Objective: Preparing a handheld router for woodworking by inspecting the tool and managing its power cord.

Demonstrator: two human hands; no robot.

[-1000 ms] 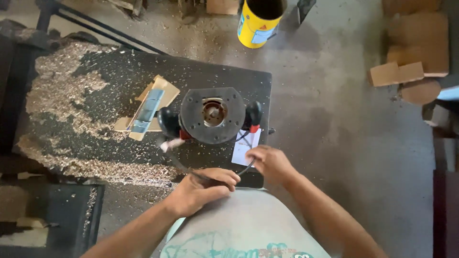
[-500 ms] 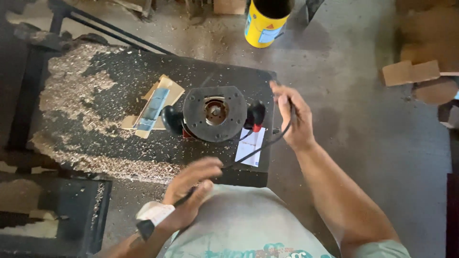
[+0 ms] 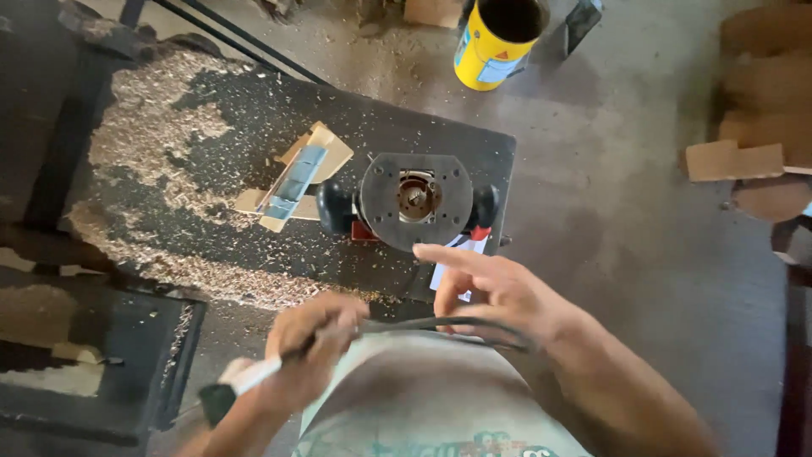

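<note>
A black power cord (image 3: pixel 423 323) runs level across the bottom of the view, just above the person's light shirt (image 3: pixel 423 398), drawn between the two hands. The left hand (image 3: pixel 309 347) is closed in a fist around the cord near its white plug end (image 3: pixel 245 377), which sticks out to the lower left with a dark tip. The right hand (image 3: pixel 499 292) is looser: the fingers are spread and half curled, the cord seems to pass under the palm, and I cannot tell whether it is truly gripped or only guided. The forefinger points toward the tool ahead, likely to steer the cord clear of it.

That tool is a black electric wood router (image 3: pixel 414 199) standing upside down on a dark, worn worktable (image 3: pixel 474 144), its round base plate and central bit facing up, a rounded knob at each side; inverted, it rests steady on its top. A white paper tag (image 3: pixel 457 254) lies at the table edge, touching the router's near side. To the left lie pale wooden offcuts with a blue-grey metal strip (image 3: pixel 292 182) across them, amid thick sawdust (image 3: pixel 144 135). On the concrete floor beyond stands an open yellow tin can (image 3: pixel 491 46), and cardboard scraps (image 3: pixel 736 156) lie at the right
</note>
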